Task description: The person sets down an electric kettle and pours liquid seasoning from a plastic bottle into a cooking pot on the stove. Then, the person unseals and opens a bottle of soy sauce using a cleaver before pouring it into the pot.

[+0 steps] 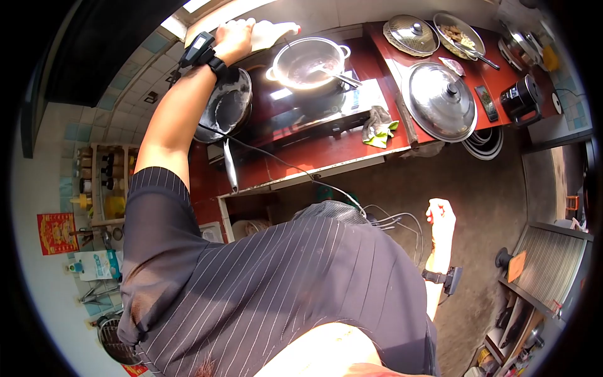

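At the stove's back left, my left hand (pixel 235 39) is closed around a pale bottle (pixel 271 34). Sunlight washes out the bottle's surface; it lies nearly level, its red tip pointing right, near the rim of a two-handled pot (pixel 295 58). Inside the pot are some liquid and a ladle or spoon (pixel 342 78) leaning on the rim. Below my left wrist sits a dark frying pan (pixel 227 103) with a pale film in it. My right hand (pixel 441 213) hangs away from the counter, fingers curled; a bit of red shows at them, too small to name.
A glass-topped stove (pixel 301 116) bears the pot and pan. A cloth (pixel 379 125) hangs at its front right. Rightward are a large lid (pixel 440 100), a phone (pixel 486 103), a dish of food (pixel 461 36) and a black kettle (pixel 522 100). Cables (pixel 326 188) run before my body.
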The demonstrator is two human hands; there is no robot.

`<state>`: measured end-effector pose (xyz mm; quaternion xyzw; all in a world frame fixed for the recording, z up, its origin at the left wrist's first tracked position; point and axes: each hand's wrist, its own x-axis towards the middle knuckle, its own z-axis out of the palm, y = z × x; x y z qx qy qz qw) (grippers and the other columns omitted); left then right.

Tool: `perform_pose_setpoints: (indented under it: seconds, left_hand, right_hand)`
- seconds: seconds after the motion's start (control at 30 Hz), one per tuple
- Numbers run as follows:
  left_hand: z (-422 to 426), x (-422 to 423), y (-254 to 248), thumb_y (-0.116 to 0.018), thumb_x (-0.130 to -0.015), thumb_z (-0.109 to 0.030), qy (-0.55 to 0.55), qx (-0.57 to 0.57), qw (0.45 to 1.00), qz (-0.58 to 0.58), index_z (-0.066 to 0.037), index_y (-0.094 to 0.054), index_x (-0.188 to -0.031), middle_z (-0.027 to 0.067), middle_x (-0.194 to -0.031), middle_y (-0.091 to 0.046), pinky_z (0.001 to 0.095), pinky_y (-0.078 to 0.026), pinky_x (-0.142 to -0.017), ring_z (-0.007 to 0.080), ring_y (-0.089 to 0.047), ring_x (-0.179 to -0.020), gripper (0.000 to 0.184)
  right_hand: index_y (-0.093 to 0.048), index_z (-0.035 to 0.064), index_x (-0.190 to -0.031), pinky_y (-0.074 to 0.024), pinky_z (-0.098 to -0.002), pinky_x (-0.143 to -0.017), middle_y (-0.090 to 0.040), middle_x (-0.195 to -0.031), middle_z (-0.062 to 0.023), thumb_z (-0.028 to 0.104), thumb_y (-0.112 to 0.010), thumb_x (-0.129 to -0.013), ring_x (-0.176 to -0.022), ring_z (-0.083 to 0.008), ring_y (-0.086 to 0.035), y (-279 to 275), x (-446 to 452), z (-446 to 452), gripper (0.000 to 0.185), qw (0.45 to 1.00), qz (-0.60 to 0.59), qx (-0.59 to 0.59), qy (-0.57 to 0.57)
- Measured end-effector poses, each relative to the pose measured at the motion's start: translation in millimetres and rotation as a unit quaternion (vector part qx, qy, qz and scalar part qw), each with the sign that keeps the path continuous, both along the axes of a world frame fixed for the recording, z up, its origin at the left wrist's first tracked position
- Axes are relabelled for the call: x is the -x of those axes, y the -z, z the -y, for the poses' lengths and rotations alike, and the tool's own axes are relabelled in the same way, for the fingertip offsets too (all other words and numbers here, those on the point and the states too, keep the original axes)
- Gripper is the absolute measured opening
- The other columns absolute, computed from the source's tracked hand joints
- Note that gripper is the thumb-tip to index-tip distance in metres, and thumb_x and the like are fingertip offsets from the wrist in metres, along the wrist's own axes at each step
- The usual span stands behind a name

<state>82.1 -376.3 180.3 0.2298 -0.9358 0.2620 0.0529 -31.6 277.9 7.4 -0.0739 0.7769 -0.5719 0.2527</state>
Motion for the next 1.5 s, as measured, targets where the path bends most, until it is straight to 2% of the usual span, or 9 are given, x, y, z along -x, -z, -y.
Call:
perform_pose_setpoints:
  seconds: [0.23,0.43,0.6,0.73,1.03,1.13,1.27,1.47,1.5]
  left_hand:
    - [-6.0,25.2,-12.2,-0.053,-0.097,-0.025,-0.033,-0.010,0.999,0.011,-0.014,-0.065,-0.118,0.0125,-0.106,-0.072,0.0485,-0.049,-0.089,0.0318,-0.068,-0.104,0.026]
    - [12.0,31.0,-1.2,-0.050,-0.100,-0.024,-0.009,-0.027,0.999,-0.035,-0.013,-0.066,-0.116,0.0135,-0.100,-0.072,0.0483,-0.051,-0.086,0.0333,-0.069,-0.100,0.026]
    - [1.7,15.1,-15.1,-0.063,-0.089,-0.024,-0.019,-0.003,1.000,0.022,-0.012,-0.066,-0.111,0.0121,-0.097,-0.072,0.0489,-0.051,-0.085,0.0329,-0.069,-0.099,0.025]
    - [-9.3,-2.0,-22.0,-0.076,-0.077,-0.021,-0.030,-0.034,0.999,0.017,-0.012,-0.064,-0.109,0.0112,-0.098,-0.072,0.0473,-0.050,-0.087,0.0317,-0.068,-0.101,0.035]
    - [-22.2,-17.4,-28.4,-0.078,-0.075,-0.018,-0.050,-0.065,0.997,0.006,-0.012,-0.063,-0.111,0.0116,-0.102,-0.072,0.0471,-0.050,-0.087,0.0318,-0.068,-0.103,0.039]
    - [-10.3,-9.3,-27.2,-0.084,-0.070,-0.025,-0.073,-0.044,0.996,0.019,-0.016,-0.061,-0.133,0.0136,-0.109,-0.072,0.0449,-0.054,-0.090,0.0322,-0.069,-0.105,0.067]
    - [-11.4,-1.9,-34.7,-0.084,-0.070,-0.025,-0.104,-0.044,0.993,0.030,-0.019,-0.060,-0.138,0.0142,-0.109,-0.074,0.0440,-0.055,-0.091,0.0317,-0.070,-0.105,0.072]
    - [-10.4,-1.8,-37.8,-0.082,-0.071,-0.024,-0.093,-0.041,0.994,0.049,-0.018,-0.061,-0.135,0.0142,-0.107,-0.073,0.0447,-0.055,-0.090,0.0323,-0.070,-0.104,0.068]
    - [-14.6,-2.8,-39.4,-0.082,-0.071,-0.022,-0.091,-0.047,0.994,0.043,-0.017,-0.063,-0.127,0.0134,-0.105,-0.073,0.0454,-0.054,-0.088,0.0322,-0.070,-0.103,0.060]
  right_hand:
    - [-0.068,0.0074,-0.100,-0.0404,-0.0205,-0.058,-0.061,-0.073,0.0029,0.016,-0.065,-0.099,-0.063,-0.0039,-0.051,-0.5,-3.3,-7.4,0.009,1.000,0.004,-0.013,0.023]
    - [-0.068,0.0076,-0.100,-0.0404,-0.0206,-0.057,-0.061,-0.073,0.0029,0.015,-0.065,-0.099,-0.063,-0.0039,-0.052,4.8,-2.0,-8.9,0.008,1.000,0.009,-0.014,0.020]
    - [-0.069,0.0084,-0.100,-0.0396,-0.0202,-0.057,-0.062,-0.074,0.0028,0.017,-0.065,-0.098,-0.063,-0.0037,-0.052,5.7,0.5,-4.2,0.010,1.000,0.008,-0.006,0.014]
    - [-0.069,0.0080,-0.100,-0.0397,-0.0203,-0.057,-0.062,-0.073,0.0028,0.017,-0.066,-0.099,-0.062,-0.0039,-0.052,5.7,4.8,2.3,0.010,1.000,0.011,-0.007,0.003]
    - [-0.069,0.0074,-0.101,-0.0399,-0.0204,-0.057,-0.062,-0.073,0.0022,0.018,-0.066,-0.098,-0.062,-0.0040,-0.052,0.3,9.6,15.1,0.011,1.000,0.000,0.000,-0.014]
    - [-0.069,0.0073,-0.101,-0.0398,-0.0204,-0.057,-0.062,-0.073,0.0020,0.018,-0.066,-0.098,-0.061,-0.0041,-0.052,-0.5,11.1,16.5,0.011,1.000,0.000,0.000,-0.016]
    - [-0.069,0.0069,-0.100,-0.0399,-0.0205,-0.056,-0.062,-0.072,0.0020,0.017,-0.066,-0.099,-0.061,-0.0040,-0.051,-0.9,12.5,16.5,0.011,1.000,0.001,-0.003,-0.014]
    - [-0.069,0.0058,-0.099,-0.0391,-0.0211,-0.054,-0.061,-0.070,0.0012,0.019,-0.066,-0.098,-0.059,-0.0046,-0.051,1.8,12.5,14.3,0.014,1.000,0.004,-0.001,-0.011]
    - [-0.069,0.0056,-0.099,-0.0391,-0.0211,-0.054,-0.061,-0.069,0.0012,0.020,-0.066,-0.098,-0.058,-0.0047,-0.051,0.8,12.3,14.4,0.014,1.000,0.004,-0.003,-0.013]
